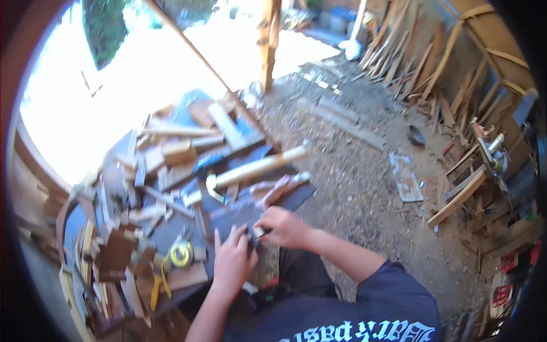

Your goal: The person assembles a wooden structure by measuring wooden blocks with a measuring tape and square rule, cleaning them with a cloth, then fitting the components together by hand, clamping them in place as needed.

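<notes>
At the near edge of the cluttered workbench [233, 214], both my hands are close together, almost touching. My right hand [288, 229] is closed on a small dark piece with a pale end [261, 232]; blur hides its kind. Beside it, my left hand [235, 256] lies back up, one finger stretched out and the others bent round a small dark thing [250, 235] that is mostly covered. Just beyond the hands lie a crumpled pinkish cloth [276, 191] and a claw hammer [259, 166] with a pale wooden handle.
A yellow tape measure [182, 254] and a yellow-handled tool [155, 292] lie left of my hands. Wood offcuts [176, 153] cover the bench's far and left parts. A wooden post [269, 48] stands beyond. Slats [393, 54] lean along the right wall above the littered ground [353, 188].
</notes>
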Available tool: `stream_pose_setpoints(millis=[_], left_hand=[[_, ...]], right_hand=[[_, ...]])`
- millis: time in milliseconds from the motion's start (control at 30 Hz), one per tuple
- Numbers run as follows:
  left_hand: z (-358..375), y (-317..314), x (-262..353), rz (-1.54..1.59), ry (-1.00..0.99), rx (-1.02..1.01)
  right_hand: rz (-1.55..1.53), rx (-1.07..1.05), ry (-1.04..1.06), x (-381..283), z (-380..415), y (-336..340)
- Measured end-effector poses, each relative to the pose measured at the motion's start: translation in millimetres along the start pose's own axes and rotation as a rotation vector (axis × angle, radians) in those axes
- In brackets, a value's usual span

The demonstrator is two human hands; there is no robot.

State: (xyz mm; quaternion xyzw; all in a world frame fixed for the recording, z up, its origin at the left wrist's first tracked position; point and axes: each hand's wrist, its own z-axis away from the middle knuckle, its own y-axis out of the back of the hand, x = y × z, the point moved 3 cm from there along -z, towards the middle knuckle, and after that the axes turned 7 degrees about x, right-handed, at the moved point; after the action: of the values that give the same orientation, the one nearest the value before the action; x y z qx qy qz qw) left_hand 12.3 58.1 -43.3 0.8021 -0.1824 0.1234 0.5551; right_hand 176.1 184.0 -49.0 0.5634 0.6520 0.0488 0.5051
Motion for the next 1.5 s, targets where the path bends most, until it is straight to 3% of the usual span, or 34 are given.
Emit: stream_pose_setpoints(millis=[133,233,300,467,567,667,800,833,933,967,1067,1200,1367,1500], left_hand=[[-4,10,4,0.068,0.090,-0.036],[-5,16,0,0.142,0.145,-0.044],[-2,16,-7,0.161,0.179,-0.080],[-1,12,0,0.130,0.137,-0.105],[3,16,-6,0.109,0.129,-0.094],[6,12,-5,0.136,0.130,-0.046],[5,13,-5,0.102,0.095,-0.102],[6,13,-8,0.120,0.104,-0.093],[12,7,-17,0.152,0.120,-0.055],[13,5,-17,0.149,0.115,-0.045],[11,6,-12,0.162,0.111,-0.068],[12,6,-16,0.156,0.119,-0.081],[12,4,-15,0.166,0.126,-0.108],[13,8,-18,0.185,0.104,-0.074]], right_hand=[[0.066,0.017,0.003,20,-34,-7],[-0.003,-0.207,-0.086,2,-25,-3],[-0.026,-0.175,-0.016,2,-24,-2],[0.127,-0.036,-0.055,29,-46,-6],[-0.018,-0.221,-0.017,-1,-20,-9],[-0.064,-0.223,-0.084,-4,-24,-4],[0.138,-0.040,-0.009,15,-42,-2],[0.045,-0.144,-0.092,6,-35,-5],[-0.006,-0.184,0.070,-4,-15,-15],[-0.049,-0.254,-0.001,4,-18,-13],[0.129,-0.094,-0.068,28,-43,-1],[-0.023,-0.238,0.087,-12,-22,-16],[0.115,-0.127,-0.027,33,-47,-2],[-0.055,-0.264,0.070,-6,-22,-18]])
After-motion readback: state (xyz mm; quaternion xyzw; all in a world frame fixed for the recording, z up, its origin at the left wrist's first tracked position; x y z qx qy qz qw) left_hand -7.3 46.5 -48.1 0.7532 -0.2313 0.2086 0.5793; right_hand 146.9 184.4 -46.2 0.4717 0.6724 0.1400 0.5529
